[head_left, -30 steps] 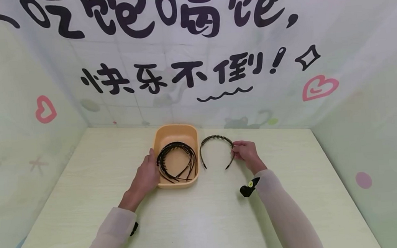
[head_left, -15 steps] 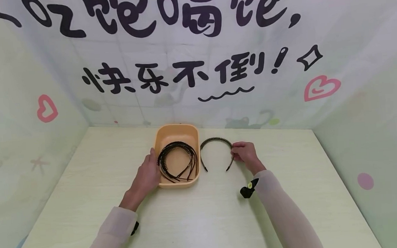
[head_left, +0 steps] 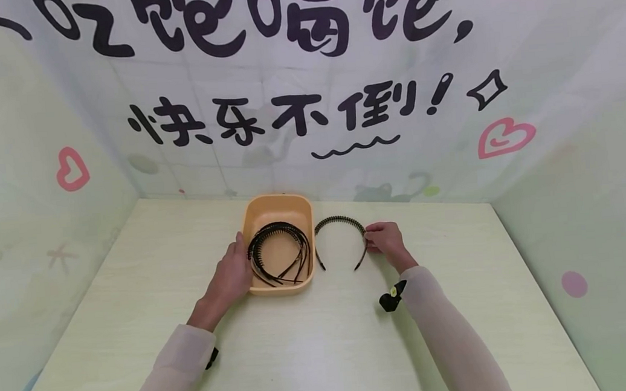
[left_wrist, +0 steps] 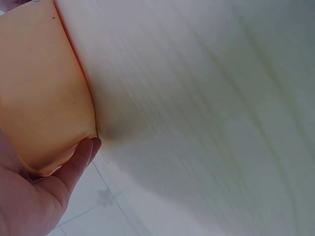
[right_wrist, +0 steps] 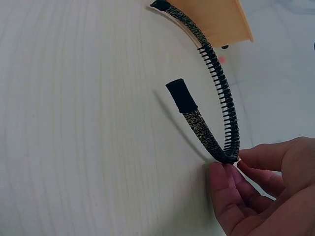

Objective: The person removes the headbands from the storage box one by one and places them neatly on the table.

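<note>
On the pale table stands an orange rectangular box (head_left: 274, 206). Several black toothed headbands (head_left: 279, 226) lie nested in a ring inside it. My left hand (head_left: 233, 271) grips the box's left side, and in the left wrist view its fingers (left_wrist: 78, 158) wrap the corner of the orange wall (left_wrist: 45, 81). Right of the box, my right hand (head_left: 386, 242) pinches one side of another headband (head_left: 339, 218). The right wrist view shows this headband (right_wrist: 225, 93) with black end caps and gold-flecked arms, held near a bend between thumb and fingers (right_wrist: 224, 189).
A printed cloth wall (head_left: 268, 180) with large dark lettering rises right behind the box. Similar side walls (head_left: 577, 231) border the table (head_left: 302, 354) left and right. A small black wrist camera (head_left: 390, 301) hangs at the right cuff.
The right hand and its headband have shifted very slightly left, and the headband sits a touch lower. My left hand and the box stay in place.
</note>
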The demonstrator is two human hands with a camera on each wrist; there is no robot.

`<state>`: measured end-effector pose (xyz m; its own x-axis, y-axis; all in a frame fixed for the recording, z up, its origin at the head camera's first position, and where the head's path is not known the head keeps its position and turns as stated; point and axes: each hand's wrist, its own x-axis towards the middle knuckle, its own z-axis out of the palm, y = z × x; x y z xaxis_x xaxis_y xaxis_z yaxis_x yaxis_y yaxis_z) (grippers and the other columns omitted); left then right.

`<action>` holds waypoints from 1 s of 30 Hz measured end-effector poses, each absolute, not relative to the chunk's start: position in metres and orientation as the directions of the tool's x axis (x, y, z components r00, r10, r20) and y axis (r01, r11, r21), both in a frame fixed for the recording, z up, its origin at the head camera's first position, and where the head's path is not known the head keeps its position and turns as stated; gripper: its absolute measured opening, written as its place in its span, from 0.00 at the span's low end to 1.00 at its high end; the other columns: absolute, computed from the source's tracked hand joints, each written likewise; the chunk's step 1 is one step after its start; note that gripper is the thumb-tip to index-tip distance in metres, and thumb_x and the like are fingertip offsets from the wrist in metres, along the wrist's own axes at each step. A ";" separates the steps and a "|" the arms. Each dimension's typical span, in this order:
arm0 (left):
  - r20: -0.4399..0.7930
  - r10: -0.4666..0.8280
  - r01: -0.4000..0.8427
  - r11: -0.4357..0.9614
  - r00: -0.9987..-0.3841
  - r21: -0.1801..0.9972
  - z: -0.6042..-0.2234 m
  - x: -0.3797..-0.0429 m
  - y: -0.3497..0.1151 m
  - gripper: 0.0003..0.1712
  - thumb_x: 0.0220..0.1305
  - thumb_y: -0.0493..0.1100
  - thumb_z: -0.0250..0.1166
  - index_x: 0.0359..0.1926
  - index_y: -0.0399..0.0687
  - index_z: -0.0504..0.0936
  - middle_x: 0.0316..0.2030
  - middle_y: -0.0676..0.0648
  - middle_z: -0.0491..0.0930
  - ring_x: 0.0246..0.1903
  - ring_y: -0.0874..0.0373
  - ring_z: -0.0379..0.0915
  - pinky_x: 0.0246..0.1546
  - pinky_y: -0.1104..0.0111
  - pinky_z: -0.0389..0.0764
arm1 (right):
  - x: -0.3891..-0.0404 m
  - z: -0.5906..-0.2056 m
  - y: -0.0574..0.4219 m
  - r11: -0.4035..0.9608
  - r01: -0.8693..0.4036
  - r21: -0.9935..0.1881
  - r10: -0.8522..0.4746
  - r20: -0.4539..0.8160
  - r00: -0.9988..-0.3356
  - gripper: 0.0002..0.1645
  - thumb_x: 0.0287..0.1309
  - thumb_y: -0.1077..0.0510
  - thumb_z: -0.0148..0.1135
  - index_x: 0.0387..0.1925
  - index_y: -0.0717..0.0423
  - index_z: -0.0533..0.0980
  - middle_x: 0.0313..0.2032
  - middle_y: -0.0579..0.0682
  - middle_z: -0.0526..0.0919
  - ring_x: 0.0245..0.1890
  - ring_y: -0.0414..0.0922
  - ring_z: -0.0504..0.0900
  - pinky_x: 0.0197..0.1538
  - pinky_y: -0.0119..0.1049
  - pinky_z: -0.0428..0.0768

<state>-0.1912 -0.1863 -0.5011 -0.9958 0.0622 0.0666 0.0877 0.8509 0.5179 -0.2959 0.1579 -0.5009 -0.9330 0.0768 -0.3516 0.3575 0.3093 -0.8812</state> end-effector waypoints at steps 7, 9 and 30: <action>0.057 0.060 0.081 0.847 -0.997 0.525 -0.501 -0.192 -0.187 0.37 0.72 0.32 0.46 0.74 0.23 0.41 0.64 0.22 0.62 0.54 0.29 0.73 0.52 0.44 0.77 | -0.295 -0.503 0.159 0.397 0.318 -0.861 0.099 -0.304 -0.948 0.15 0.63 0.64 0.61 0.50 0.65 0.81 0.47 0.61 0.84 0.32 0.42 0.81 0.34 0.33 0.83; 0.054 0.061 0.081 0.848 -0.997 0.524 -0.501 -0.192 -0.187 0.37 0.72 0.32 0.46 0.74 0.23 0.41 0.64 0.22 0.62 0.53 0.29 0.73 0.52 0.44 0.77 | -0.294 -0.502 0.158 0.457 0.280 -0.844 0.113 -0.257 -0.960 0.15 0.63 0.63 0.60 0.50 0.65 0.81 0.46 0.61 0.84 0.32 0.44 0.82 0.33 0.32 0.82; 0.076 0.069 0.099 0.847 -0.995 0.522 -0.501 -0.191 -0.187 0.37 0.71 0.32 0.47 0.74 0.22 0.42 0.63 0.21 0.62 0.53 0.28 0.73 0.51 0.44 0.77 | -0.284 -0.465 0.085 0.140 0.130 -0.982 -0.274 -0.165 -0.947 0.22 0.69 0.64 0.57 0.63 0.66 0.72 0.61 0.66 0.76 0.59 0.56 0.78 0.59 0.44 0.79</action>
